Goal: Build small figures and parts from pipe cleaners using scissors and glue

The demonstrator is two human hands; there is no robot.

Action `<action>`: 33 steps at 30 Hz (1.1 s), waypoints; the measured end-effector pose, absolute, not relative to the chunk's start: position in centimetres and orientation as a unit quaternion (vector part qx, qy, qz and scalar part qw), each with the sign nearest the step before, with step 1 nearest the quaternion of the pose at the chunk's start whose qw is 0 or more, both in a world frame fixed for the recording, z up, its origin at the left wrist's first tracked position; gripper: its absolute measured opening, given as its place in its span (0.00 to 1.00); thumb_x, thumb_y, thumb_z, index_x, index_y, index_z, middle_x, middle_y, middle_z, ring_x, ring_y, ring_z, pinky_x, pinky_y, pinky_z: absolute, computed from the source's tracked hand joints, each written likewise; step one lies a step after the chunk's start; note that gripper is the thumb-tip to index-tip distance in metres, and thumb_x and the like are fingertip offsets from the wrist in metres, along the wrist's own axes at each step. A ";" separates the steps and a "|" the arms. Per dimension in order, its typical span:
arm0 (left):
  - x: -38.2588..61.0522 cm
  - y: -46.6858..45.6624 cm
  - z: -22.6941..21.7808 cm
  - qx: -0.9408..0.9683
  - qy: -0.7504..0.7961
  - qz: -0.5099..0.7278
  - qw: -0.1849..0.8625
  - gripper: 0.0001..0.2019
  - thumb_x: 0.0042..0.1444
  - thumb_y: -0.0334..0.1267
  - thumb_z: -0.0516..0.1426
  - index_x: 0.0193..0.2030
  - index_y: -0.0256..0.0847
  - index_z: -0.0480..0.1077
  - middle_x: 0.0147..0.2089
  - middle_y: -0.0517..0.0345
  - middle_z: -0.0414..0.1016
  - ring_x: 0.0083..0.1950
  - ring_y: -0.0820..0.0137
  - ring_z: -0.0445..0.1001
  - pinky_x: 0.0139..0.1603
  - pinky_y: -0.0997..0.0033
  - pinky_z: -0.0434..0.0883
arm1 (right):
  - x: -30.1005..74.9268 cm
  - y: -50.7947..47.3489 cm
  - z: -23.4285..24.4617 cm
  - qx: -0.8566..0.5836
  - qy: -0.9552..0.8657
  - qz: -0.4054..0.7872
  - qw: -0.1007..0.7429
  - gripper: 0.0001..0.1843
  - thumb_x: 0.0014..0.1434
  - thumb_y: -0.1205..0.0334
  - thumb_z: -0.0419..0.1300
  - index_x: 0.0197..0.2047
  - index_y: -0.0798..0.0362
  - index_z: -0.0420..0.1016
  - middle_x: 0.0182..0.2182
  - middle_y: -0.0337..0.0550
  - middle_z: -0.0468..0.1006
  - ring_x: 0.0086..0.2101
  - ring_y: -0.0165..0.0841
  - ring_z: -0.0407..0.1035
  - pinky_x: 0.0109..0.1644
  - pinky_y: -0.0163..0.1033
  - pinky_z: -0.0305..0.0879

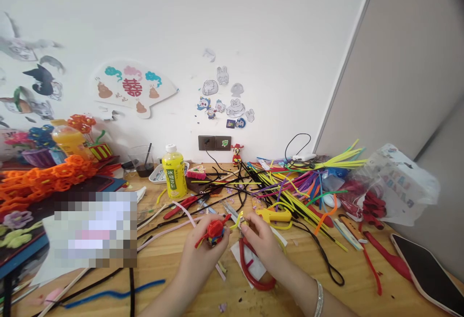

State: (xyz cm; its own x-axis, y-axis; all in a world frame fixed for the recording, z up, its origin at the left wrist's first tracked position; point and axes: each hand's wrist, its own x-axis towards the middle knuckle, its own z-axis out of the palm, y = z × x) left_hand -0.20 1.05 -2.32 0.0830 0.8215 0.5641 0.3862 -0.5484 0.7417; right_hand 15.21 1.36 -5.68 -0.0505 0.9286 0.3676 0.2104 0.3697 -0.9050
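Note:
My left hand (203, 244) is closed around a small pipe-cleaner figure (216, 230), mostly red with blue and yellow parts. Close to its right side, my right hand (261, 239) pinches a short yellow pipe cleaner (237, 221) between thumb and fingers. Under the right hand are scissors (243, 268) with red handles; their blades point away to the upper left, and the hand hides the pivot. A scrap of white paper (255, 265) shows through the handle loops. Just behind the right hand sits a yellow glue gun (277, 216).
Several loose pipe cleaners (290, 186) are heaped at the back right. A yellow drink bottle (174, 174) stands behind the left hand. A phone (427, 271) lies at the right edge, near a plastic bag (402, 186). Orange pipe-cleaner work (47, 179) fills the left.

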 end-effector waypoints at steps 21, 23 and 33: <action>-0.4 1.3 -3.0 0.718 0.424 0.521 0.183 0.02 0.47 0.33 0.54 0.30 0.41 0.66 0.27 0.60 0.72 0.29 0.71 0.70 0.31 0.74 0.69 | 15.2 1.2 -5.6 -0.458 -0.619 0.358 0.528 0.10 0.55 0.55 0.52 0.29 0.53 0.63 0.25 0.36 0.61 0.29 0.30 0.58 0.32 0.33 0.56; -0.4 1.3 -3.0 0.714 0.428 0.522 0.189 0.02 0.48 0.34 0.54 0.30 0.41 0.66 0.27 0.61 0.72 0.29 0.71 0.70 0.31 0.74 0.69 | 15.2 1.2 -5.6 -0.458 -0.617 0.362 0.527 0.10 0.55 0.55 0.52 0.29 0.53 0.63 0.25 0.35 0.61 0.28 0.30 0.58 0.32 0.33 0.55; -0.3 1.3 -1.3 0.660 0.439 0.561 0.239 0.03 0.45 0.37 0.55 0.26 0.41 0.65 0.24 0.61 0.71 0.28 0.69 0.70 0.32 0.71 0.69 | 14.9 1.4 -6.7 -0.516 -0.701 0.247 0.426 0.10 0.49 0.63 0.58 0.38 0.52 0.67 0.35 0.43 0.68 0.39 0.38 0.62 0.42 0.41 0.58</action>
